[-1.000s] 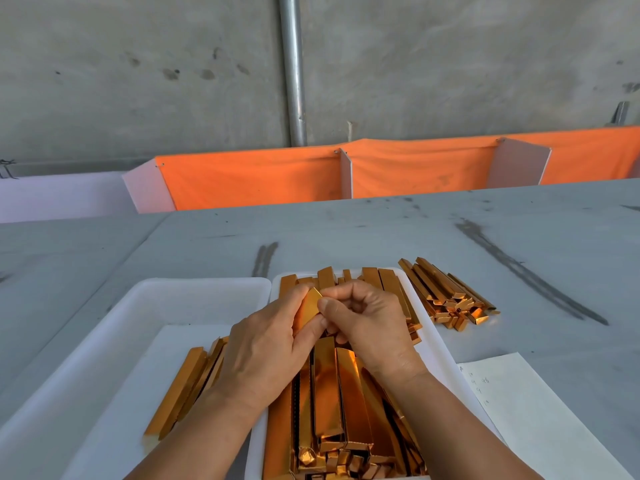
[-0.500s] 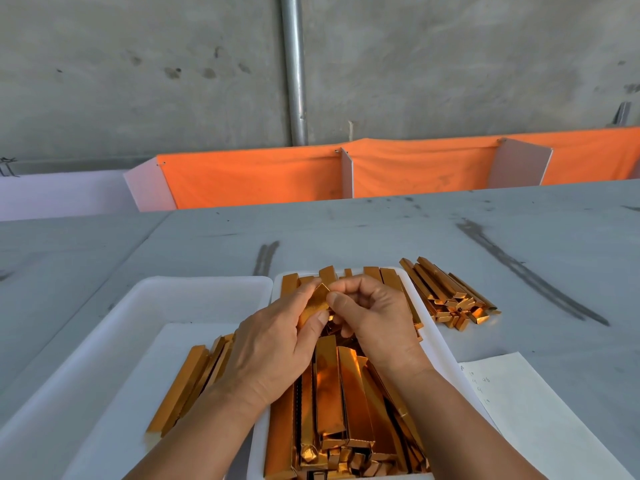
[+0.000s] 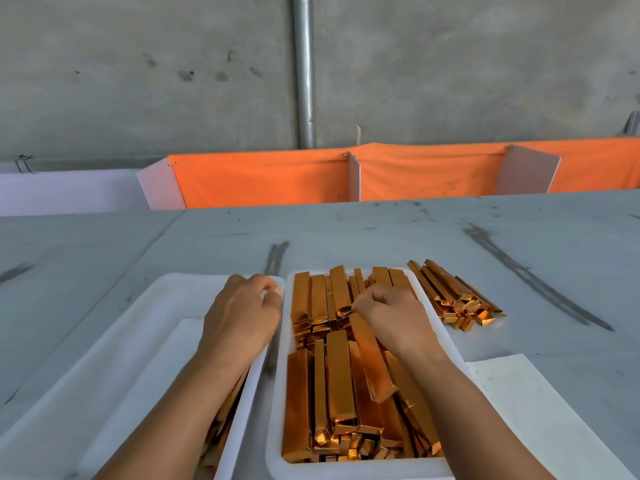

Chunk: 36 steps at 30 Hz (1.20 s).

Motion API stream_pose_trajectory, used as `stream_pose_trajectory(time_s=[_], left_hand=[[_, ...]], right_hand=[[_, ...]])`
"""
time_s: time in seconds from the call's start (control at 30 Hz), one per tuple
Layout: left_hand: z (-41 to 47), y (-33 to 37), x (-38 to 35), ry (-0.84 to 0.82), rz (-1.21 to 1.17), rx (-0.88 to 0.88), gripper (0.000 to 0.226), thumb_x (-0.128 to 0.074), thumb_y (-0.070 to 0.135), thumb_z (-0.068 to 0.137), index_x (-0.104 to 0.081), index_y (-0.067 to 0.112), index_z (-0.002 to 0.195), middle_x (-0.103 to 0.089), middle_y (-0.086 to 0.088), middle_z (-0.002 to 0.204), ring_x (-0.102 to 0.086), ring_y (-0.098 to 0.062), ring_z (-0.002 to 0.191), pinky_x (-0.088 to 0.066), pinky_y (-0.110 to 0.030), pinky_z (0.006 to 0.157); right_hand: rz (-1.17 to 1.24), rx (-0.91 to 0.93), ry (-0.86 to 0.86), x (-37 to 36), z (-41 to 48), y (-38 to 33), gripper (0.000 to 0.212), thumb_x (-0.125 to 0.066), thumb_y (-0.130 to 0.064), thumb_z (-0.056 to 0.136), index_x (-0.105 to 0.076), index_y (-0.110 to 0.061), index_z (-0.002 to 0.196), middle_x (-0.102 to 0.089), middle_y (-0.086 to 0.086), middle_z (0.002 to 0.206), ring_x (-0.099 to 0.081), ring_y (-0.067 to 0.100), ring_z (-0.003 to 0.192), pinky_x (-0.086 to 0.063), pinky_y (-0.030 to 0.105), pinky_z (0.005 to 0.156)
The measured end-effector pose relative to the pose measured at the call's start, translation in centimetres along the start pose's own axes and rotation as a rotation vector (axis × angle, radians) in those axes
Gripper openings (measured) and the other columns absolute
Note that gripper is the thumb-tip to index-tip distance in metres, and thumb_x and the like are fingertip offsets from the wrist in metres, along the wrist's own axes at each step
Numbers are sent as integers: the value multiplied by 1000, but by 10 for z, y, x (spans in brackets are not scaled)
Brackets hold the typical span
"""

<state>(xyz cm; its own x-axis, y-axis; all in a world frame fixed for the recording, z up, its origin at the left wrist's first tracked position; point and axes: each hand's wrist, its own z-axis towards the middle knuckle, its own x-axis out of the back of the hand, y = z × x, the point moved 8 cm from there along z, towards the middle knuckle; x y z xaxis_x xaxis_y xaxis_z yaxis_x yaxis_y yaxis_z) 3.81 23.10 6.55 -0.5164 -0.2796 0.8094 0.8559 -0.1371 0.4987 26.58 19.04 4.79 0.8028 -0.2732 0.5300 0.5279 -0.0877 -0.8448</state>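
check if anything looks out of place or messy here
Yes. A loose pile of gold boxes lies on the bare table, right of the right tray and not in a tray. Inside that tray one slanted box crosses the neat rows, held by the right hand.

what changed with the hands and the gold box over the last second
The hands parted. The left hand let go and moved left over the left tray, seemingly holding nothing. The right hand lowered into the right tray, pinching a gold box. Trays, loose pile and paper stayed put.
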Motion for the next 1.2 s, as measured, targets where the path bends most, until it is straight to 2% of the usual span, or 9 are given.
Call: stream_pose_trajectory(time_s=[0.17, 0.33, 0.5, 0.57, 0.7, 0.8, 0.97, 1.1, 1.2], left_hand=[[-5, -54, -8, -283, 183, 218, 40, -43, 36, 98, -44, 28, 137, -40, -5, 136, -52, -24, 114, -43, -32, 91], [-19, -104, -1, -417, 376, 378, 55, -44, 42, 96, -33, 20, 145, -37, -11, 143, -48, -28, 124, -45, -36, 98], [-38, -123, -17, -612, 497, 431, 35, -47, 37, 96, -54, 13, 120, -61, -5, 115, -61, -18, 100, -50, -26, 84], [-39, -119, -20, -610, 489, 428, 24, -47, 32, 96, -56, 12, 106, -63, -4, 103, -64, -17, 92, -51, -26, 79], [-36, -109, -30, -547, 390, 425, 22, -46, 24, 96, -59, 9, 105, -65, -7, 105, -66, -20, 95, -55, -29, 88], [-32, -103, -36, -478, 346, 419, 13, -51, 18, 92, -59, 12, 84, -64, -5, 84, -67, -19, 81, -59, -30, 79], [-26, -104, -32, -393, 258, 429, 15, -59, 21, 86, -66, 10, 78, -68, -5, 71, -68, -19, 62, -61, -32, 66], [-18, -105, -9, -315, 247, 416, 20, -59, 20, 84, -63, 11, 67, -65, -2, 64, -66, -16, 59, -52, -25, 55], [-17, -99, -1, -297, 193, 407, 20, -61, 21, 83, -59, 12, 65, -60, -2, 61, -60, -17, 58, -46, -24, 55]], right_hand=[[-404, 14, -113, -15, -4, 2, 19, -54, -30, 94, -63, -27, 78, -65, -8, 78, -62, 8, 73, -51, 22, 61], [-591, 58, -128, -18, -6, 2, 14, -52, -30, 96, -62, -26, 89, -60, -8, 78, -57, 7, 71, -44, 20, 58], [-634, 74, -150, -17, -10, 4, 13, -51, -28, 97, -63, -26, 91, -60, -8, 81, -60, 10, 79, -51, 23, 67], [-607, 80, -165, -18, -11, 5, 14, -51, -30, 98, -62, -28, 90, -61, -9, 83, -62, 11, 81, -55, 23, 71], [-551, 83, -177, -20, -10, 8, 13, -54, -38, 97, -60, -31, 88, -59, -12, 83, -59, 8, 75, -52, 20, 68], [-535, 79, -193, -22, -9, 10, 14, -56, -41, 96, -59, -33, 85, -58, -14, 84, -58, 7, 75, -50, 19, 66], [-510, 86, -212, -24, -10, 9, 17, -60, -43, 95, -60, -32, 82, -61, -14, 86, -60, 7, 73, -44, 15, 58], [-494, 111, -192, -23, -12, 7, 18, -60, -46, 94, -63, -34, 107, -55, -14, 94, -55, 5, 76, -39, 14, 57], [-483, 123, -174, -23, -12, 6, 19, -60, -45, 94, -63, -34, 109, -54, -14, 93, -53, 4, 77, -39, 15, 59]])
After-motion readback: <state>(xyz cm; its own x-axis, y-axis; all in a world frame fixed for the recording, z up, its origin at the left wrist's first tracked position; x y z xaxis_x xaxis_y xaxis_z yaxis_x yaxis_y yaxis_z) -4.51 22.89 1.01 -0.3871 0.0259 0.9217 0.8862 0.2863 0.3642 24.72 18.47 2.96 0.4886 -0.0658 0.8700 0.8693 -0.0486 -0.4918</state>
